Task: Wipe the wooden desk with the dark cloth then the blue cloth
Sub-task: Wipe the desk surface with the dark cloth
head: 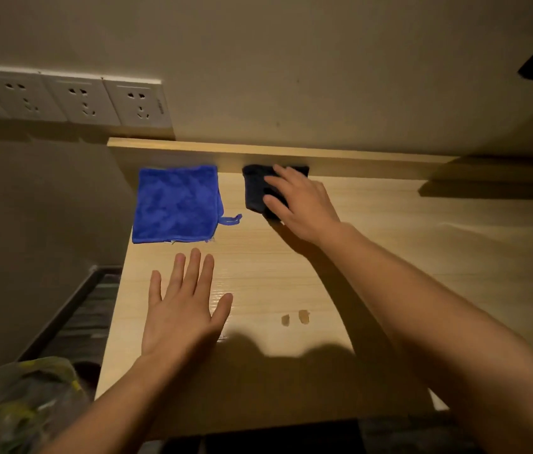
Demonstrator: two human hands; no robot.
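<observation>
Two cloths on my feed, both at the back of the wooden desk (373, 257), near the raised back edge. Blue cloth (176, 204) lies flat at the back-left corner, hanging loop (231, 220) sticking out to its right. Left hand (181, 309) is flat, palm down, fingers spread, just in front of it, holding nothing. Right hand (301, 204) rests on the dark cloth (257, 190), fingers extended over it; can't tell if they pinch it. Small: a pair of brownish spots (295, 318) mid-desk.
</observation>
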